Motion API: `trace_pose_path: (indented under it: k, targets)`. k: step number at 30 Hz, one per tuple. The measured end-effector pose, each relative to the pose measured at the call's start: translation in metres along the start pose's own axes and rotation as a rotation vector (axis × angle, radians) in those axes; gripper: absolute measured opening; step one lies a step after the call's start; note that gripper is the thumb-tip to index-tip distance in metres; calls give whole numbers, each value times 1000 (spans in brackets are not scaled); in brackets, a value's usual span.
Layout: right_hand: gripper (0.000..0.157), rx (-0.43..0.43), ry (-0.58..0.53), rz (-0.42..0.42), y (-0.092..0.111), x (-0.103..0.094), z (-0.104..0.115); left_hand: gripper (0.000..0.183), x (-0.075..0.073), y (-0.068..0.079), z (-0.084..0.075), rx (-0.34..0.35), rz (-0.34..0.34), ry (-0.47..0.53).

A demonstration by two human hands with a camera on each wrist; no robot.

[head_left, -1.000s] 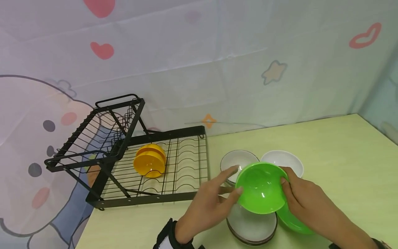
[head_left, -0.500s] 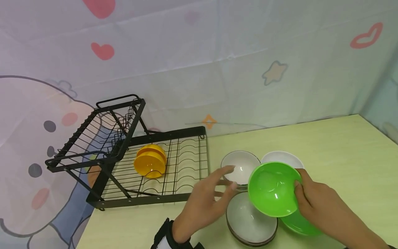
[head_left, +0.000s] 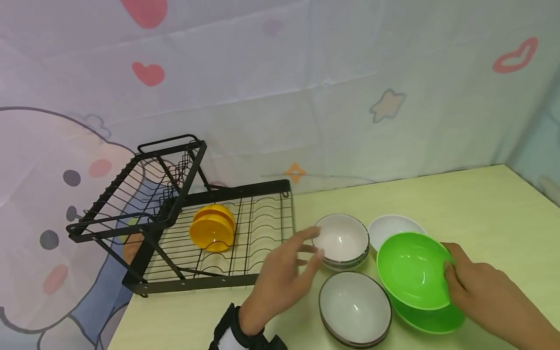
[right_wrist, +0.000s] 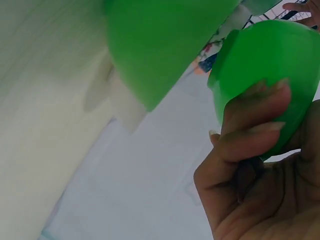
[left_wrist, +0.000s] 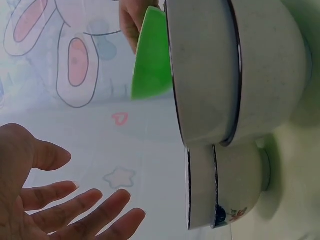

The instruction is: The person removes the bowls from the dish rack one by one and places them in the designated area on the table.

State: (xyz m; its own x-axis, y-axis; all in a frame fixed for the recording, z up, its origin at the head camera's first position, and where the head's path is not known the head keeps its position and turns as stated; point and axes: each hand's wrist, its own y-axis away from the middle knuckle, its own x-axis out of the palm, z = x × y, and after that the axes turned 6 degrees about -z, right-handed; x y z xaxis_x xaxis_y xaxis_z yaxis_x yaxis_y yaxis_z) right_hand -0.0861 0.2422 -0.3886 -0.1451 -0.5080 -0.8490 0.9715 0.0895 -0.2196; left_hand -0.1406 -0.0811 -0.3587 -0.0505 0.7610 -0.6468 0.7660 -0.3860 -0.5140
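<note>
My right hand (head_left: 477, 287) grips a green bowl (head_left: 413, 270) by its right side, thumb over the rim. In the right wrist view the fingers (right_wrist: 255, 110) curl against that bowl's outer wall. Below it on the table sits another green bowl (head_left: 437, 321), partly hidden by the held one. My left hand (head_left: 284, 274) holds nothing, its fingers spread near two stacks of white bowls. One is the dark-rimmed stack (head_left: 355, 306) in front; the other is the patterned stack (head_left: 341, 238) behind it. In the left wrist view the left fingers (left_wrist: 95, 205) are apart from both stacks.
A black wire dish rack (head_left: 223, 279) with a raised upper tier (head_left: 131, 194) stands to the left. Two yellow bowls (head_left: 212, 232) lean in its lower tier. A plain white bowl (head_left: 393, 224) sits behind the green ones. Beyond the table (head_left: 490, 209) hangs a printed cloth (head_left: 262, 97).
The held green bowl has moved right, away from my left hand, which touched its rim a second ago. It now overlaps the other green bowl in the head view. My left hand has drawn slightly left.
</note>
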Motion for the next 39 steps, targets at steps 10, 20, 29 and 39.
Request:
trace_pose_path:
  k: [10,20,29,39]
  targets:
    - [38,29,144,130,3,0,-16,39,-6,-1,5,-17,-53,26]
    - [37,16,205,117,6,7,-27,40,-10,-2,11,-50,-70,-17]
    - [37,41,191,151,8,12,-35,39,-13,-5,12,-42,-68,-25]
    - [51,70,217,90,3,6,-27,41,-16,-5,18,-37,-59,-114]
